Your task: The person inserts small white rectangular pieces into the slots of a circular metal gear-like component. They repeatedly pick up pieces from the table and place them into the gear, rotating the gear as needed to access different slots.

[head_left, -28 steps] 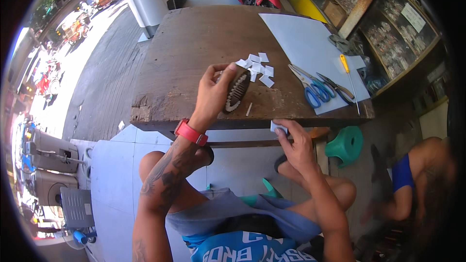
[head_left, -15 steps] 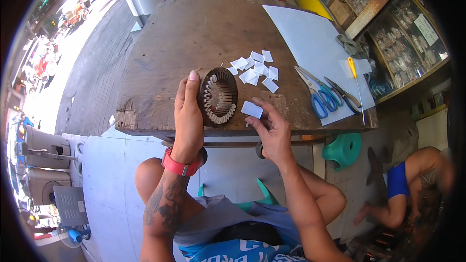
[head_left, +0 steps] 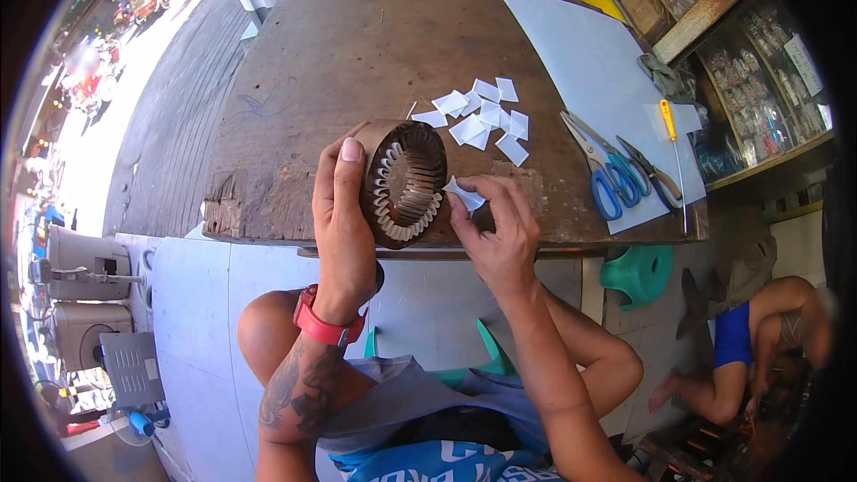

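Observation:
My left hand [head_left: 344, 214] is closed around a ring-shaped motor stator core [head_left: 437, 147], tilted so its slotted opening faces me at the table's near edge. White liners line many of its inner slots, along the left and lower sides. Between thumb and fingers, my right hand [head_left: 500, 228] pinches a small white paper piece [head_left: 466, 195], now bent and held close against the right side of the core. Several similar paper pieces [head_left: 491, 113] lie loosely piled on the wooden table [head_left: 357, 45] beyond the core.
On a large white sheet [head_left: 571, 45] at the right lie blue-handled scissors [head_left: 607, 183], pliers [head_left: 656, 174] and a yellow-handled screwdriver [head_left: 668, 120]. A green stool [head_left: 638, 277] stands below the table's right corner. Another person [head_left: 741, 339] crouches at the lower right.
My right hand has brought the paper piece up beside the core, and the paper has gone from flat to bent. The left hand has turned the core slightly. The view has shifted a little.

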The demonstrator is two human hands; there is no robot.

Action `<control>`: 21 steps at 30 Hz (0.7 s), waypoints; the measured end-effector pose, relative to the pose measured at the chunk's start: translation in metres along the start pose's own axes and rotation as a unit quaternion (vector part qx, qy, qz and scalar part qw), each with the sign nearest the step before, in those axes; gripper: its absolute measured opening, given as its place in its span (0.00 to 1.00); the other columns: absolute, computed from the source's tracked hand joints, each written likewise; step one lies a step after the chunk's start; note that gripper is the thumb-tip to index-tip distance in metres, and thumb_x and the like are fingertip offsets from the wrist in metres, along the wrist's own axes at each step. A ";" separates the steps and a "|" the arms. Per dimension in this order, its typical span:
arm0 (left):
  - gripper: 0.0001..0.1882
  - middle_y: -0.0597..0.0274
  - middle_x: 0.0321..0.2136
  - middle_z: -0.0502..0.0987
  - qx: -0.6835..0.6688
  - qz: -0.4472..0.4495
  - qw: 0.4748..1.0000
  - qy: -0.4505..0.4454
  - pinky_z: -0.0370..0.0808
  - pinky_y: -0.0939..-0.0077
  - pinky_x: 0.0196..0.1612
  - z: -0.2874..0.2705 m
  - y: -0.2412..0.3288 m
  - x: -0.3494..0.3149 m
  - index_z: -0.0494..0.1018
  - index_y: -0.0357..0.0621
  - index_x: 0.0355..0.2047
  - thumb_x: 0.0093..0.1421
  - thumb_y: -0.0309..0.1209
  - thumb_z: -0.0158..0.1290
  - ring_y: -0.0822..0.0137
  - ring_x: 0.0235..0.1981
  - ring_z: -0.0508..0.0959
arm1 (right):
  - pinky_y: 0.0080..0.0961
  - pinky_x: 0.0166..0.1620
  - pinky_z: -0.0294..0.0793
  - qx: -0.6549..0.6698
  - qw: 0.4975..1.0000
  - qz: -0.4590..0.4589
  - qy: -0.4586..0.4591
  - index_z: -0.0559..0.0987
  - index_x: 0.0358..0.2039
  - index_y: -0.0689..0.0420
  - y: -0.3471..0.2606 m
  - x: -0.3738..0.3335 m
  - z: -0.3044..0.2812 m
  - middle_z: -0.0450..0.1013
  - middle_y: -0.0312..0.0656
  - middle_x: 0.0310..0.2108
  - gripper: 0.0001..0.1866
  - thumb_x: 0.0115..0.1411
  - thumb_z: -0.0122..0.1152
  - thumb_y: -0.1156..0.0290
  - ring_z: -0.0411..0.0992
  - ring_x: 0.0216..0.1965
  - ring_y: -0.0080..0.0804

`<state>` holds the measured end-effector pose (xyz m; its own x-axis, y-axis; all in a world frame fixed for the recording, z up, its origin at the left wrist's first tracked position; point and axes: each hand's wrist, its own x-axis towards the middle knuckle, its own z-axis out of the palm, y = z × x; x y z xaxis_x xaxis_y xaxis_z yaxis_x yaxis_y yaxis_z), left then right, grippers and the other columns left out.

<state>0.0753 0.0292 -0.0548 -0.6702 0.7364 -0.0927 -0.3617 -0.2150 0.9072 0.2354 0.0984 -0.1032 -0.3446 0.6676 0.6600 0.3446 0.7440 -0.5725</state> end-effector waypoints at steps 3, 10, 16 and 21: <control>0.25 0.59 0.50 0.82 0.044 0.023 0.997 -0.052 0.81 0.77 0.46 0.002 -0.001 0.000 0.72 0.39 0.64 0.82 0.47 0.44 0.73 0.47 0.83 | 0.36 0.44 0.82 -0.001 1.000 -0.009 -0.011 0.86 0.45 0.58 -0.001 0.000 -0.002 0.81 0.45 0.42 0.15 0.58 0.76 0.82 0.82 0.40 0.43; 0.24 0.58 0.50 0.80 0.013 0.057 0.995 -0.081 0.78 0.80 0.51 0.003 -0.007 0.000 0.72 0.34 0.64 0.82 0.43 0.48 0.77 0.48 0.79 | 0.36 0.43 0.83 -0.004 0.998 -0.043 -0.049 0.87 0.46 0.57 0.001 -0.002 -0.007 0.81 0.45 0.41 0.15 0.58 0.74 0.85 0.82 0.40 0.44; 0.24 0.58 0.47 0.83 0.036 0.074 0.991 -0.104 0.79 0.80 0.48 0.002 -0.001 -0.007 0.71 0.34 0.64 0.82 0.43 0.49 0.77 0.45 0.81 | 0.34 0.43 0.83 0.047 0.997 0.032 -0.046 0.87 0.48 0.57 -0.001 -0.003 0.000 0.83 0.45 0.41 0.17 0.59 0.75 0.84 0.83 0.39 0.41; 0.25 0.57 0.46 0.83 0.054 0.063 0.992 -0.093 0.80 0.79 0.47 0.002 0.002 -0.005 0.70 0.34 0.64 0.81 0.44 0.49 0.75 0.44 0.81 | 0.32 0.44 0.83 0.051 0.996 0.054 -0.049 0.88 0.48 0.59 -0.001 -0.006 -0.005 0.85 0.47 0.42 0.16 0.59 0.75 0.84 0.84 0.40 0.37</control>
<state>0.0790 0.0264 -0.0519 -0.5716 0.8153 0.0924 -0.2037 -0.2501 0.9466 0.2418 0.0933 -0.1039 -0.3956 0.7393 0.5449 0.2946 0.6642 -0.6871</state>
